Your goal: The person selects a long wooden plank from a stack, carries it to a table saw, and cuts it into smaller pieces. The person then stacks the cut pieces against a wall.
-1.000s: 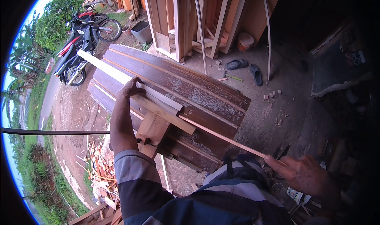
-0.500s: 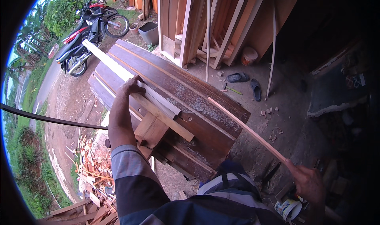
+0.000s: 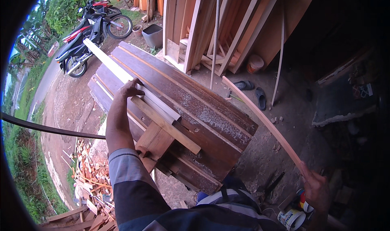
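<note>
Stack of dark brown planks (image 3: 203, 121) serves as bench, sawdust scattered on top. Long pale batten (image 3: 134, 84) lies lengthwise on it; shorter pale strip (image 3: 166, 125) lies beside, over wooden block (image 3: 154, 141).

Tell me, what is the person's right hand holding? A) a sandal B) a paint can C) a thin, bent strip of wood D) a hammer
C: the right hand grips the near end of a thin wood strip that arcs away toward the leaning boards.

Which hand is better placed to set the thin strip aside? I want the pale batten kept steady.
Probably right: the right hand already grips the strip off the planks, while the left hand presses the batten.
</note>
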Action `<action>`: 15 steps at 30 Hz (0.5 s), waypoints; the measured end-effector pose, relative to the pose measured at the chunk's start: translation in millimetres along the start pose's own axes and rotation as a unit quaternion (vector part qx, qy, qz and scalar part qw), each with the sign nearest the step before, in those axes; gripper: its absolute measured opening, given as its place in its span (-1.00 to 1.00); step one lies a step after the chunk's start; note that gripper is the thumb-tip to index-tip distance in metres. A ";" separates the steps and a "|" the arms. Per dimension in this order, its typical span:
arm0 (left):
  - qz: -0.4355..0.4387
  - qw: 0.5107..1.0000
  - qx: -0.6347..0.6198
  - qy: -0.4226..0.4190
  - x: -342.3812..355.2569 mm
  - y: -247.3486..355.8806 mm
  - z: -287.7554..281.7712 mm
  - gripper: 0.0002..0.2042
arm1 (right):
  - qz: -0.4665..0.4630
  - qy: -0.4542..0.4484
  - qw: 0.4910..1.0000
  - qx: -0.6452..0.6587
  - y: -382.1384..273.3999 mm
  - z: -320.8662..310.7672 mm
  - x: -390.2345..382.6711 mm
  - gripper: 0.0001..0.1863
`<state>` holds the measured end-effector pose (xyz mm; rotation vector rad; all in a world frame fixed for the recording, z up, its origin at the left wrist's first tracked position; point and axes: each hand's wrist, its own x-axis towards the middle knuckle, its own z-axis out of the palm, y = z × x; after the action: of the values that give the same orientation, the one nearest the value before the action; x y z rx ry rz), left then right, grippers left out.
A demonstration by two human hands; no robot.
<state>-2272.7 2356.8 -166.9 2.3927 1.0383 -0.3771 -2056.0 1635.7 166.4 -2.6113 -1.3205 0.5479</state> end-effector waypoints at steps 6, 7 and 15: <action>0.001 1.000 -0.005 0.008 7.4 -17.2 -12.2 -0.35 | 0.013 0.013 1.000 0.017 -11.2 4.6 12.4 -0.34; 0.002 1.000 -0.010 0.004 8.7 -20.2 -15.8 -0.35 | 0.014 0.015 1.000 0.020 -12.8 4.5 15.3 -0.35; 0.010 1.000 -0.012 0.000 33.6 -41.3 -38.3 -0.36 | 0.049 0.018 0.998 0.030 -20.1 2.6 45.1 -0.37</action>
<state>-2278.6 2422.0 -163.3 2.3802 1.0134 -0.3562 -2047.5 1683.8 159.0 -2.6348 -1.1512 0.5427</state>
